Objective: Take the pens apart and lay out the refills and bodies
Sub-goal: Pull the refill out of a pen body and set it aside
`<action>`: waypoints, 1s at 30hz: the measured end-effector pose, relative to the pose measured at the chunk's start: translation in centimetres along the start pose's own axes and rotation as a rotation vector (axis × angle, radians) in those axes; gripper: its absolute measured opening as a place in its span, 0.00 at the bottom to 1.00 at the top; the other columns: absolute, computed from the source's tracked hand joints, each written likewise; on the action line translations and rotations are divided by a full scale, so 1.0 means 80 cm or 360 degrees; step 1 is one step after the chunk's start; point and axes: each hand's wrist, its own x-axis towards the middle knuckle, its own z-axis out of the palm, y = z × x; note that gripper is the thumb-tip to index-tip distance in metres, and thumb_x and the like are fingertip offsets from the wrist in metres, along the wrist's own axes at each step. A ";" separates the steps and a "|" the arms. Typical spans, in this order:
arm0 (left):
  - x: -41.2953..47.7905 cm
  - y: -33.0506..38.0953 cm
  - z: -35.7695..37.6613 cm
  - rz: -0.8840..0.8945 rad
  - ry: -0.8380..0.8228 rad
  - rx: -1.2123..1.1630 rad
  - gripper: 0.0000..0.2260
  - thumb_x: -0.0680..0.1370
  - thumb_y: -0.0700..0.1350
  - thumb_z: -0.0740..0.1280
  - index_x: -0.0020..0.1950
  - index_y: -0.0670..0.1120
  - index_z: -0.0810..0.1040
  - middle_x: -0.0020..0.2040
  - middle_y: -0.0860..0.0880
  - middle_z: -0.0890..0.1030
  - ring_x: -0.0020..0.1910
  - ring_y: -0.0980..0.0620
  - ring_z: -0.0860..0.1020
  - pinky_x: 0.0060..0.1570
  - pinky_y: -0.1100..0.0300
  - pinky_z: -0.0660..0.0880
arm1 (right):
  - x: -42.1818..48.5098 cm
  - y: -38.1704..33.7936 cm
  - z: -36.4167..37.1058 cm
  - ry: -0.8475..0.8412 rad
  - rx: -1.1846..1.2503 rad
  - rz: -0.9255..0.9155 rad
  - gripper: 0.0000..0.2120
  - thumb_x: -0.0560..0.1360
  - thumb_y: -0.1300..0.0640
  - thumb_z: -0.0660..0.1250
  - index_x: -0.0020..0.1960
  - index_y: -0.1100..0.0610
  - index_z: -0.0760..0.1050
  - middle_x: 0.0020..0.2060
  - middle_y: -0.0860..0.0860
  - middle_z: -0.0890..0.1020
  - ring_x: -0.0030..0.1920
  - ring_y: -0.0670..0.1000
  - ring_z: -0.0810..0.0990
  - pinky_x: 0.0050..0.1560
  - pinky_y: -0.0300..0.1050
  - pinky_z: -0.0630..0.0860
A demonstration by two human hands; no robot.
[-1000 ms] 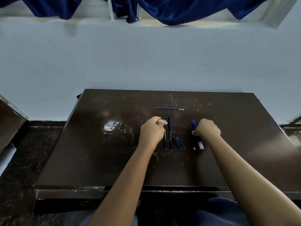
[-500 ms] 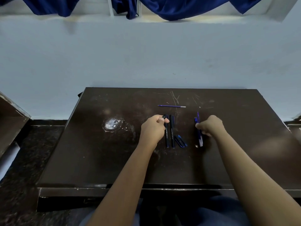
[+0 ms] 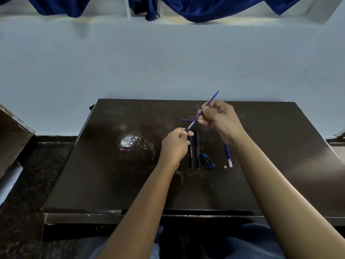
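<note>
On the dark brown wooden table, small blue-and-black caps and a blue refill with a clear end lie beside two black pen bodies. The left hand pinches the left body's far end. The right hand pinches a slanted blue refill that meets that end. Another thin blue refill lies beyond.

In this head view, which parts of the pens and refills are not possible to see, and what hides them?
All in the head view:
- Body in the left hand: the hand covers it; only its black end shows.
- Far refill: its right end is behind the right hand and held refill.
- Near refills: the right arm covers their tops; number unclear.
- Caps: too dark to count.
</note>
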 end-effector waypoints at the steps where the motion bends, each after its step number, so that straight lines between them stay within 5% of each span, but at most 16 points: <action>1: 0.001 0.000 0.000 0.0004 0.0001 -0.0005 0.16 0.83 0.46 0.52 0.55 0.50 0.79 0.47 0.49 0.78 0.36 0.60 0.71 0.31 0.66 0.64 | 0.000 0.001 0.001 0.0006 -0.0001 -0.0002 0.05 0.79 0.65 0.61 0.46 0.60 0.74 0.38 0.55 0.80 0.34 0.46 0.80 0.42 0.38 0.81; 13: 0.004 -0.002 0.000 0.0108 0.0053 -0.0107 0.14 0.82 0.46 0.53 0.55 0.49 0.78 0.45 0.50 0.78 0.38 0.60 0.73 0.34 0.65 0.67 | 0.002 0.018 -0.007 -0.0412 -0.0371 0.0272 0.08 0.74 0.66 0.66 0.48 0.57 0.81 0.42 0.55 0.84 0.45 0.50 0.81 0.49 0.42 0.78; 17: 0.004 -0.001 -0.001 0.0137 0.0086 -0.0142 0.15 0.82 0.45 0.52 0.52 0.51 0.79 0.43 0.51 0.78 0.36 0.59 0.72 0.32 0.67 0.68 | 0.006 0.049 -0.018 -0.0159 -0.1338 0.0494 0.03 0.71 0.60 0.69 0.42 0.56 0.82 0.42 0.56 0.85 0.42 0.56 0.83 0.51 0.50 0.81; 20: 0.003 -0.001 0.000 0.0136 0.0082 -0.0137 0.15 0.82 0.45 0.52 0.53 0.51 0.79 0.44 0.51 0.78 0.37 0.59 0.74 0.35 0.68 0.69 | -0.006 0.071 -0.011 -0.0278 -0.1882 0.0722 0.15 0.67 0.51 0.74 0.48 0.61 0.80 0.38 0.55 0.82 0.40 0.57 0.81 0.45 0.49 0.81; 25: -0.003 -0.002 0.001 0.0134 0.0058 -0.0108 0.15 0.83 0.46 0.51 0.53 0.51 0.78 0.46 0.50 0.78 0.39 0.60 0.74 0.34 0.68 0.68 | -0.018 0.085 0.002 -0.0280 -0.2073 0.0843 0.20 0.70 0.56 0.73 0.57 0.61 0.72 0.51 0.55 0.78 0.52 0.58 0.80 0.49 0.50 0.79; 30: -0.001 0.007 -0.002 0.0163 0.0060 -0.0055 0.15 0.83 0.46 0.51 0.55 0.51 0.78 0.47 0.51 0.77 0.39 0.60 0.73 0.33 0.69 0.67 | -0.005 0.079 0.000 -0.0252 -0.1980 0.0929 0.13 0.71 0.55 0.72 0.46 0.60 0.70 0.36 0.54 0.78 0.40 0.55 0.82 0.43 0.47 0.79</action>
